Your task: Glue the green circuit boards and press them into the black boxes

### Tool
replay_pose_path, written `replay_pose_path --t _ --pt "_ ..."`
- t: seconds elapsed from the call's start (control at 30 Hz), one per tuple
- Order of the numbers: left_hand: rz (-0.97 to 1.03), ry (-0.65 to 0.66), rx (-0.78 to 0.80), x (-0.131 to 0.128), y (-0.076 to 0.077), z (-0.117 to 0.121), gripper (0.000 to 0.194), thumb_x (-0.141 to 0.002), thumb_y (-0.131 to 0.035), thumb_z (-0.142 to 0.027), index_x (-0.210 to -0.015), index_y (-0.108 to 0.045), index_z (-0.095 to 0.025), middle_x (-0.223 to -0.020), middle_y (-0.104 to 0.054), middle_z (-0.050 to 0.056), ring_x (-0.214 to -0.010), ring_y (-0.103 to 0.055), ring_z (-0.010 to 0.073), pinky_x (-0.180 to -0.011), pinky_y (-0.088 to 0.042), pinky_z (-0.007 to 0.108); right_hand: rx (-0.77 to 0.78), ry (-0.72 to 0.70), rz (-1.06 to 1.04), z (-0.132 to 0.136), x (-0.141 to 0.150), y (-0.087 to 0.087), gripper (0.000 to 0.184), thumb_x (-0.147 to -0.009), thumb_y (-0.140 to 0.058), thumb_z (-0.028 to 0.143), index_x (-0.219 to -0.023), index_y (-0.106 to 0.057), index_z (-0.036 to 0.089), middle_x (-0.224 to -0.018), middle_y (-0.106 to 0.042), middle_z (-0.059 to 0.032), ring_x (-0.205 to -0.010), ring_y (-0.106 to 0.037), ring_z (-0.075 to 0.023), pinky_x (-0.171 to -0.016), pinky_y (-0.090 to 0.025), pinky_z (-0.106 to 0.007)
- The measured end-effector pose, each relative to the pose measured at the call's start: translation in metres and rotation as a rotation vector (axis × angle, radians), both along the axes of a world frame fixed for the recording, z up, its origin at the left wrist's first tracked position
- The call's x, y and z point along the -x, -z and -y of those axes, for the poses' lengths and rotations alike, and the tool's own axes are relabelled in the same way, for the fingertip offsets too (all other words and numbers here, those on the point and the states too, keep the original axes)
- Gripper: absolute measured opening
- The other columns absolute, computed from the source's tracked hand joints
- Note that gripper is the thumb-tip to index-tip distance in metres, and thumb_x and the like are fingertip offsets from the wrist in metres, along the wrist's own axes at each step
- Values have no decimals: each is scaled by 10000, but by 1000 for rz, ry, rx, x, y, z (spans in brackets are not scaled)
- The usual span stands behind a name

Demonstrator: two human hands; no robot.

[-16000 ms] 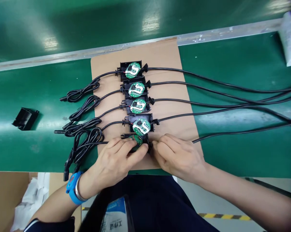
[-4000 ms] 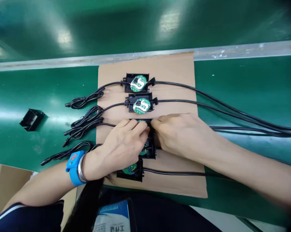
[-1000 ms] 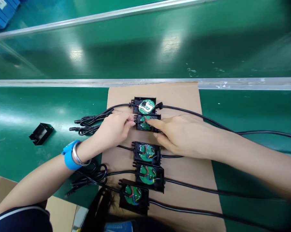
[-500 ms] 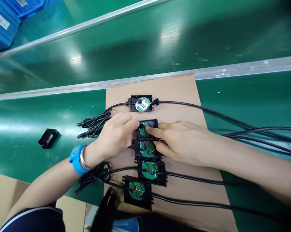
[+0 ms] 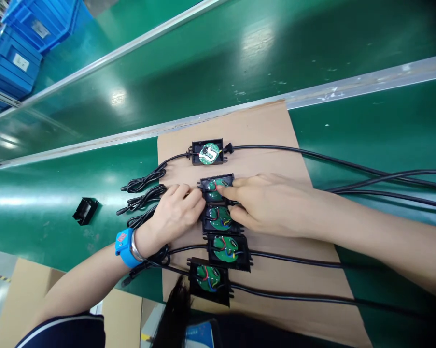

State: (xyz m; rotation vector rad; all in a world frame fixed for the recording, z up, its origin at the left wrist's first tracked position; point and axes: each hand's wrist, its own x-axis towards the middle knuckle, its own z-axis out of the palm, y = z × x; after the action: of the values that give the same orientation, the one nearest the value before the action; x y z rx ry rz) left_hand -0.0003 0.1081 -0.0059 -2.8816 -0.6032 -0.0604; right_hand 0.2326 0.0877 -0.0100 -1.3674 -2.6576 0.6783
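Several open black plastic housings lie in a column, each with a round green circuit board and wires inside. My right hand [image 5: 275,203] reaches in from the right over the second housing [image 5: 205,183] from the top. Its index finger presses on the circuit board [image 5: 215,195], and its thumb is lower, by the housing's right end. My left hand [image 5: 179,208] has its fingers curled together against the left end of that housing, where its cable comes in; what they pinch is hidden. Just below sits another housing [image 5: 220,218], close against it.
Beyond the hands lies the top housing [image 5: 207,152], with cables on both sides. Coiled black cables [image 5: 143,199] lie left, and long cables [image 5: 348,192] run right. Cardboard [image 5: 261,125] covers part of the green bench. A loose black case part [image 5: 85,211] and blue bins [image 5: 17,63] are further left.
The camera view has shifted slightly. My left fingers have moved from the housing's upper left corner a little lower along its left end. My right index finger stays on the circuit board.
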Motion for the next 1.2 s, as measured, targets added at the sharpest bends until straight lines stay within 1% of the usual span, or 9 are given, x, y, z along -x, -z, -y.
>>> replay_pose_path --t 0.17,0.27,0.43,0.6,0.77,0.93,1.03,1.1,1.2 --pt "78 -213 184 -2 -11 10 403 -871 -447 -25 -1247 -582 -75 -1110 -663 114 -962 -623 212 -851 -565 335 -2 11 96 5 4 -4 376 -889 -416 221 -1119 -691 107 -873 -707 -143 -719 -652 -263 -624 -386 -344" --pt "25 -277 225 -13 -14 17 489 -860 -437 -29 -1342 -511 -51 -1169 -637 141 -932 -639 203 -788 -582 312 8 13 114 6 4 -5 372 -883 -419 226 -1120 -684 116 -875 -705 -134 -717 -652 -250 -608 -364 -328" --pt "-194 -295 159 -29 -13 16 472 -851 -430 -47 -1306 -552 -24 -957 -641 136 -720 -622 197 -508 -485 289 40 10 94 3 1 -8 359 -882 -416 228 -1098 -682 122 -872 -705 -127 -720 -647 -233 -619 -374 -318" --pt "-12 -328 276 -27 -20 3 384 -833 -464 -80 -1156 -665 -135 -1043 -648 102 -662 -595 147 -489 -432 277 150 27 -66 -2 -10 -11 314 -823 -500 241 -1056 -686 141 -804 -702 -77 -652 -619 -183 -577 -366 -286" --pt "101 -115 403 -31 -15 -9 206 -921 -472 -138 -989 -667 -123 -1007 -664 95 -922 -617 206 -801 -492 343 210 126 -197 2 -19 -15 347 -809 -515 227 -1145 -567 156 -741 -673 -7 -643 -603 -159 -588 -377 -273" --pt "93 -85 410 -29 0 -13 206 -955 -461 -136 -970 -666 -159 -1119 -691 53 -913 -627 169 -805 -392 371 245 233 -136 4 -20 -22 113 -831 -506 253 -879 -580 181 -680 -645 -4 -600 -568 -143 -582 -369 -267" --pt "101 -83 402 -24 2 -13 218 -926 -467 -102 -937 -673 -171 -1157 -695 30 -864 -624 152 -799 -343 386 305 158 -106 1 -19 -24 239 -884 -467 279 -682 -561 193 -583 -570 15 -509 -471 -114 -528 -316 -263" --pt "115 -64 415 -22 0 -12 218 -893 -474 -78 -894 -671 -171 -1140 -701 23 -845 -620 146 -806 -335 385 302 66 -157 -1 -18 -21 258 -910 -444 262 -698 -572 190 -589 -560 17 -504 -448 -107 -526 -321 -259" --pt "98 -52 435 -20 -3 -12 226 -885 -454 -69 -887 -659 -165 -1105 -706 32 -843 -618 148 -831 -341 378 76 0 -247 0 -19 -8 245 -943 -404 227 -841 -620 169 -729 -630 -33 -627 -531 -133 -609 -401 -267"
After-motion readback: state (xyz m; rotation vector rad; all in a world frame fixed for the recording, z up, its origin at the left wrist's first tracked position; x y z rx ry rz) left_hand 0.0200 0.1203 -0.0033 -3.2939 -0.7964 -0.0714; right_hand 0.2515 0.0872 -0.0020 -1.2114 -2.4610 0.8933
